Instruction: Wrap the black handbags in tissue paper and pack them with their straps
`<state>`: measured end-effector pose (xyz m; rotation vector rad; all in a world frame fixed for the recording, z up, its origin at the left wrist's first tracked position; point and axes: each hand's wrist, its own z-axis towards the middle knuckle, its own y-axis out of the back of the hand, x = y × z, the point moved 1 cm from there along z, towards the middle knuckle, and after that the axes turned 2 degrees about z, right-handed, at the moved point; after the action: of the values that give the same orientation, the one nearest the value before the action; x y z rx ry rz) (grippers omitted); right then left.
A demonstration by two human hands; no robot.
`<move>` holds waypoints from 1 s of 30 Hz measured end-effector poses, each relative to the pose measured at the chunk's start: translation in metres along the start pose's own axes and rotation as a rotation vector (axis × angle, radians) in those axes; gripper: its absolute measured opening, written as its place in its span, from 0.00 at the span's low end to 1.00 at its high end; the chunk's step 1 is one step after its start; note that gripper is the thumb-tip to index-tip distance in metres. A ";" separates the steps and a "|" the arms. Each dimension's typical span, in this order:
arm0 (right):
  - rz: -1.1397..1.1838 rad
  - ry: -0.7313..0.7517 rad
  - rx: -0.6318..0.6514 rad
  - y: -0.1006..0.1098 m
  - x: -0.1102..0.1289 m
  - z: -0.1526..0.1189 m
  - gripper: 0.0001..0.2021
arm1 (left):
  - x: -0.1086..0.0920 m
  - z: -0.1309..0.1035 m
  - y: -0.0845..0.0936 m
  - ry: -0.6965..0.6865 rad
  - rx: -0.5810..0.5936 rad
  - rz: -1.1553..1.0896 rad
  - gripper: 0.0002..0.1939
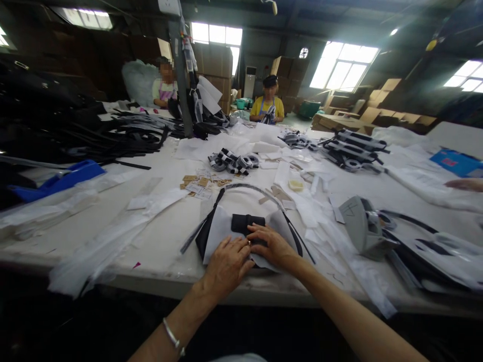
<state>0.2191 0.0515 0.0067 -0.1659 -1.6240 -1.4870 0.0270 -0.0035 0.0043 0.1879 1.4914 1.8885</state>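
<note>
A black handbag [202,238] lies at the table's front edge, its curved handle [252,186] wrapped in grey-white covering and arching away from me. White sheet material [219,226] covers much of its front. Across the middle sits a black flap piece [241,222]. My left hand [228,261] rests flat on the lower front of the bag, fingers spread a little. On the flap's lower right lies my right hand [269,245], its fingers extended over the black piece. The fingertips of both hands are close together near a small shiny spot.
Wrapped rolls [234,162] and paper tags [198,185] lie beyond the bag. A grey tape dispenser [364,226] and another wrapped bag [433,254] are right; a blue holder [58,182] and black straps are left. Two people work across the table; another person's hand [464,184] shows at right.
</note>
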 end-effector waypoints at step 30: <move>-0.645 0.385 0.429 0.019 0.039 0.034 0.09 | 0.003 -0.008 0.002 -0.005 0.063 -0.055 0.29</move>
<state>0.1910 0.0675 0.0511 0.9039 -1.6996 -1.4529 0.0191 -0.0083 0.0025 0.1787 1.5377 1.7978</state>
